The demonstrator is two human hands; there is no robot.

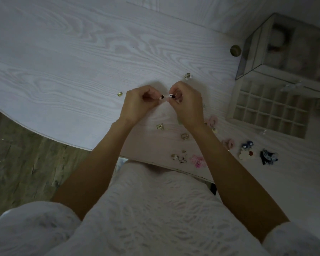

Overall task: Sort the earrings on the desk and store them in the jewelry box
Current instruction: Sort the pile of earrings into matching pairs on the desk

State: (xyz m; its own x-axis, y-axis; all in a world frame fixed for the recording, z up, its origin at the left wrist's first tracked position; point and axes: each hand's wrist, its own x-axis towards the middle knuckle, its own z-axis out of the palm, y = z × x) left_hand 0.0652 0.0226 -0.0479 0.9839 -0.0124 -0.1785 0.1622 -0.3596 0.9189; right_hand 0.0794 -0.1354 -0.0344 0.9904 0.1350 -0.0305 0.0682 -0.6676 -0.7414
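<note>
At frame centre, left hand point(137, 103) pinches a dark-stoned earring point(162, 97), right hand point(187, 102) pinches a sparkly earring point(171, 96) just beside it; loose earrings point(198, 160) lower right; jewelry box point(270, 109) at right edge.

A: what's the setup here? lighting looks super dim

B: yeah, dim and bluish. big whitewashed wood-grain desk point(67, 58) with a curved front edge, worn grey-brown plank floor point(17, 163) below at the left, plain pale wall point(220, 10) behind it
</note>
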